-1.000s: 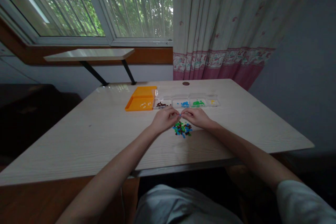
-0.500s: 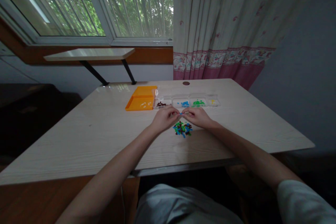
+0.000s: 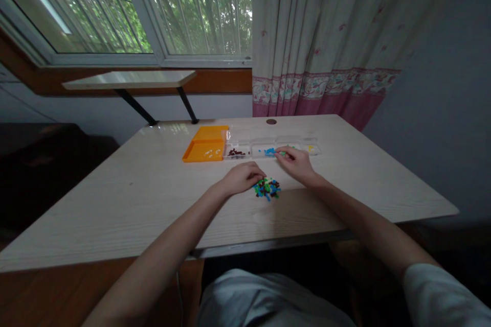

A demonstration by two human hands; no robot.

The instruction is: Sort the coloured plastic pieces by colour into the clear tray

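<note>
A heap of tiny blue, green and dark brown pieces (image 3: 267,190) lies on the table, too small to make out their kind. My left hand (image 3: 242,177) rests at the heap's upper left edge, fingertips closed together against it; anything between them is hidden. My right hand (image 3: 297,163) reaches over the front of a clear compartment tray (image 3: 255,156). Its thumb and finger are pinched beside the small blue pieces (image 3: 269,152), and I cannot make out what they hold. Partly behind this hand are green pieces (image 3: 288,148).
Dark brown pieces (image 3: 236,153) and yellow pieces (image 3: 310,148) occupy other tray compartments. To the left, an open orange case (image 3: 209,135) holds whitish pieces (image 3: 212,153). A raised shelf (image 3: 132,79) stands at the table's back left, and a round dark disc (image 3: 271,121) sits near the back edge.
My hands have parted from where their fingertips met over a small blue piece. The left came down to the heap; the right moved forward to the tray's blue pieces.
</note>
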